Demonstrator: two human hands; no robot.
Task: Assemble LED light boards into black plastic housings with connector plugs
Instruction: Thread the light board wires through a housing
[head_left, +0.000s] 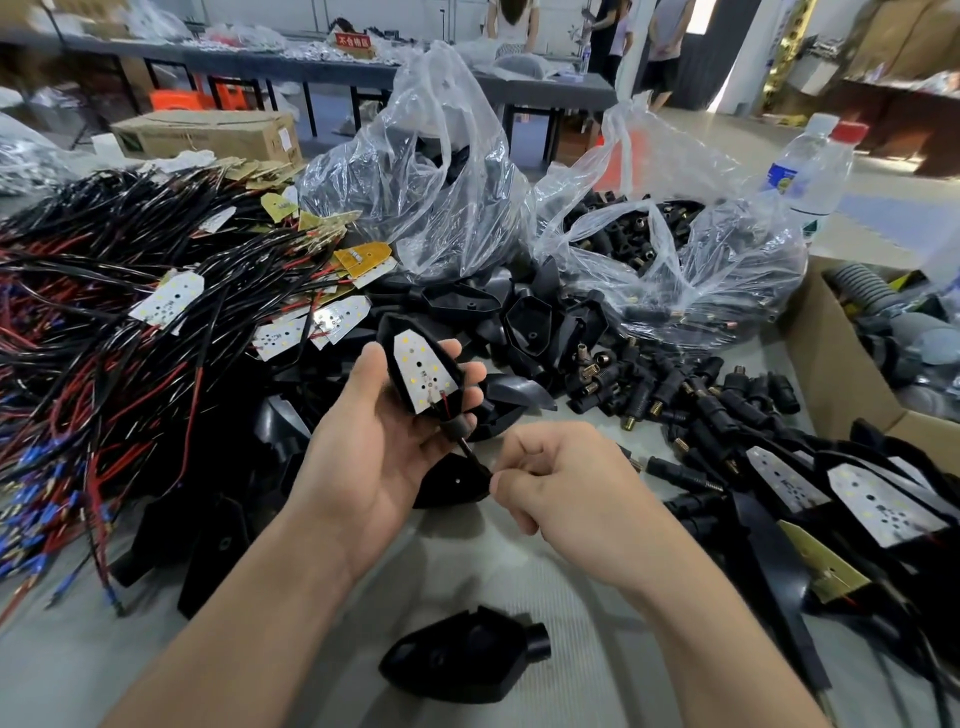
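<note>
My left hand (384, 441) holds a black plastic housing (400, 332) with its open face up, and a white LED board (422, 371) lies inside it. A black cable (470, 454) leaves the housing's neck and runs down to my right hand (561, 475), which pinches it between thumb and curled fingers. An empty black housing (467, 660) lies face down on the table near me. Loose black connector plugs (670, 395) are scattered to the right.
A heap of wired LED boards (171, 299) with red and black leads fills the left. Clear plastic bags (431, 171) of black parts stand behind. Finished units (878, 501) lie at the right, by a cardboard box (831, 358). Water bottles (810, 171) stand far right.
</note>
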